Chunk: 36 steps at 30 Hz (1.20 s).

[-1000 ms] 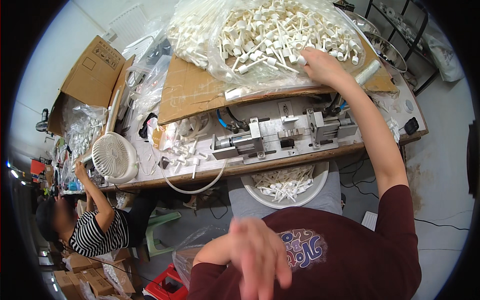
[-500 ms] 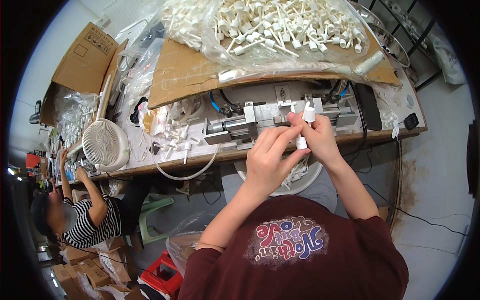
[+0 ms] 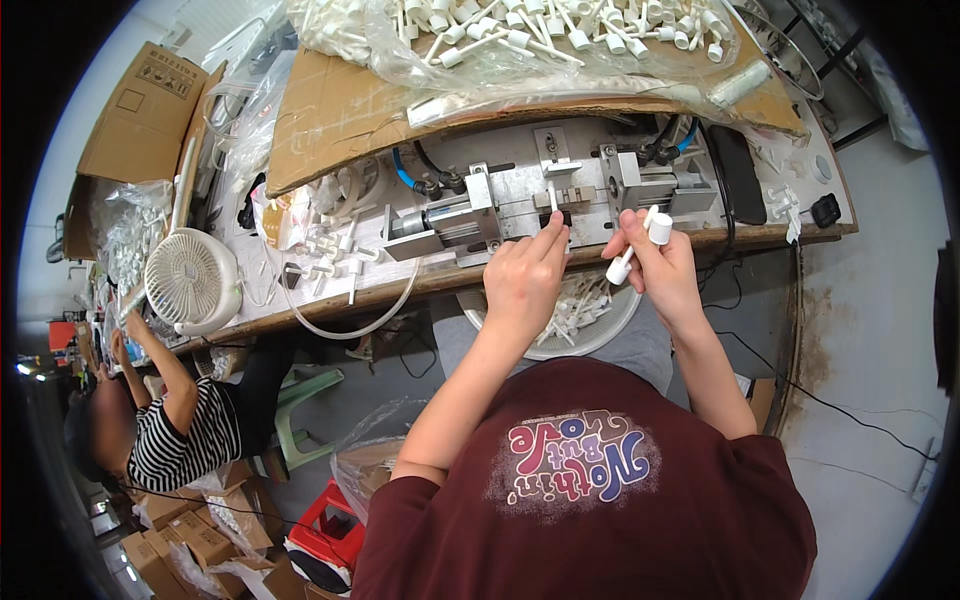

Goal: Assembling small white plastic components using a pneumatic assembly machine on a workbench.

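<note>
centrally, handheld white parts point(image 3: 660, 229), basket point(image 3: 545, 351) of slim pieces point(image 3: 570, 322), bag point(image 3: 395, 62) of capped sticks point(image 3: 520, 38)

Reads as a small-parts assembly workshop: shows a metal clamping fixture point(image 3: 578, 197) with blue-collared hoses point(image 3: 404, 168) on a workbench point(image 3: 450, 279), a heap of white capped plastic sticks point(image 3: 540, 30) over cardboard point(image 3: 320, 150), packing cartons point(image 3: 195, 537) and a co-worker point(image 3: 170, 445) alongside.

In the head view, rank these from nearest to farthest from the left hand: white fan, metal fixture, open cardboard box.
From the left hand:
1. Metal fixture: just ahead.
2. White fan: well off to the left.
3. Open cardboard box: farther off, back left.
</note>
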### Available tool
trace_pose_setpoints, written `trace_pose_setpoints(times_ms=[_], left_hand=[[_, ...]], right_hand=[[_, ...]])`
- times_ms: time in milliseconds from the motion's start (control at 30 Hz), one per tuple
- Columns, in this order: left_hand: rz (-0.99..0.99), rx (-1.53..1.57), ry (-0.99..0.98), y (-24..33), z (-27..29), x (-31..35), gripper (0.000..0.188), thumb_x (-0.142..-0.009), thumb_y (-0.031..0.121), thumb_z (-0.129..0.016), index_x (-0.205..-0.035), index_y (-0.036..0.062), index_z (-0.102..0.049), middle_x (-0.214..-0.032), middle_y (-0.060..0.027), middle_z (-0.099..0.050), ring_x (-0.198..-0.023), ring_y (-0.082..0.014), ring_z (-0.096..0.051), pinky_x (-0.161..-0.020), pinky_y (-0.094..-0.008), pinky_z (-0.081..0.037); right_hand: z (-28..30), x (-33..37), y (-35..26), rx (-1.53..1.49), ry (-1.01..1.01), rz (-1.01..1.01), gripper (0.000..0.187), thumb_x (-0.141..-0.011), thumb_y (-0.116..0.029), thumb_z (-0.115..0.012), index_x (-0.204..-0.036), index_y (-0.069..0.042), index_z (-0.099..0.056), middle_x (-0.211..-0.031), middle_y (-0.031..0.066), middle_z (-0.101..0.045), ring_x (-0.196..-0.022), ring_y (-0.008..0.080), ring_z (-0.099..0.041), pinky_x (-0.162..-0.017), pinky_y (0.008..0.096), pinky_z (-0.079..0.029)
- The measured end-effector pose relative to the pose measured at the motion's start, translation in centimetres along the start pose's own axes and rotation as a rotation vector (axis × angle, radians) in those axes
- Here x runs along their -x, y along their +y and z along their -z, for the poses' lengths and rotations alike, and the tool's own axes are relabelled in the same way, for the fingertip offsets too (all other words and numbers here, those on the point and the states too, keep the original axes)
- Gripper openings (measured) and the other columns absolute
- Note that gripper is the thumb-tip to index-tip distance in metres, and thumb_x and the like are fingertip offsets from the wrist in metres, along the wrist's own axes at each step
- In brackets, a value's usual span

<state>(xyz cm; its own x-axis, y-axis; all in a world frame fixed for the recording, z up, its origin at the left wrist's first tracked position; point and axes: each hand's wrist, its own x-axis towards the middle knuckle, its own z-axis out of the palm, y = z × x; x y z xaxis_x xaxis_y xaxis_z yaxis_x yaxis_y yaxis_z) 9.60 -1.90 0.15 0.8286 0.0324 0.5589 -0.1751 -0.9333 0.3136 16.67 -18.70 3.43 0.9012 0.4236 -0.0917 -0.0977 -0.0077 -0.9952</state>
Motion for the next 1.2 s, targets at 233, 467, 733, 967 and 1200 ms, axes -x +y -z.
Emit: trace_pose_setpoints(times_ms=[233, 467, 733, 967, 1200], left_hand=[[-0.001, -0.008, -0.019, -0.5, -0.3, -1.0, 0.025, -0.069, 0.012, -0.079, -0.093, 0.007, -0.074, -0.107, -0.0033, -0.073, -0.063, -0.0197, -0.065, -0.059, -0.0289, -0.05], [0.007, -0.002, -0.013, -0.5, -0.3, -1.0, 0.026, -0.07, 0.013, -0.079, -0.094, 0.008, -0.074, -0.107, -0.0015, -0.073, -0.059, -0.0202, -0.063, -0.056, -0.0295, -0.05], [0.004, 0.408, -0.084, 0.8, 2.5, -0.6, 0.039, -0.071, 0.016, -0.081, -0.108, 0.0074, -0.071, -0.108, -0.0056, -0.071, -0.069, -0.0223, -0.067, -0.066, -0.0301, -0.055], [-0.081, 0.628, -0.131, 3.2, 4.9, -0.1, 0.041, -0.072, 0.01, -0.081, -0.111, 0.0078, -0.07, -0.095, -0.0054, -0.064, -0.079, -0.0209, -0.066, -0.065, -0.0321, -0.055], [0.012, 0.557, -0.108, 3.1, 4.6, 0.2, 0.031, -0.074, 0.003, -0.078, -0.104, 0.0033, -0.071, -0.097, -0.0074, -0.063, -0.076, -0.0199, -0.066, -0.064, -0.0318, -0.055]], right_hand=[[-0.1, 0.5, -0.6, -0.091, 0.024, -0.095, 0.037, -0.099, -0.033, -0.06, -0.076, -0.005, -0.058, -0.058, -0.0012, -0.053, -0.036, 0.0021, -0.039, -0.033, 0.0192, -0.028], [0.3, 0.4, 0.0, -0.1, -0.047, -0.131, 0.045, -0.102, -0.041, -0.051, -0.072, -0.008, -0.055, -0.053, -0.0016, -0.05, -0.034, 0.0026, -0.037, -0.03, 0.0185, -0.026], [0.1, 0.4, 0.2, -0.214, 0.012, -0.135, 0.046, -0.1, -0.043, -0.055, -0.075, -0.006, -0.058, -0.056, 0.0015, -0.055, -0.036, 0.0051, -0.045, -0.031, 0.0189, -0.031], [-1.0, 0.7, 0.5, -0.24, -0.09, -0.148, 0.045, -0.1, -0.044, -0.053, -0.08, -0.005, -0.06, -0.059, 0.0001, -0.056, -0.041, 0.0047, -0.049, -0.031, 0.0188, -0.035], [-1.0, 0.3, 0.9, -0.192, -0.047, -0.058, 0.048, -0.102, -0.045, -0.048, -0.087, -0.002, -0.063, -0.07, 0.0034, -0.062, -0.055, 0.0054, -0.057, -0.045, 0.0187, -0.041]])
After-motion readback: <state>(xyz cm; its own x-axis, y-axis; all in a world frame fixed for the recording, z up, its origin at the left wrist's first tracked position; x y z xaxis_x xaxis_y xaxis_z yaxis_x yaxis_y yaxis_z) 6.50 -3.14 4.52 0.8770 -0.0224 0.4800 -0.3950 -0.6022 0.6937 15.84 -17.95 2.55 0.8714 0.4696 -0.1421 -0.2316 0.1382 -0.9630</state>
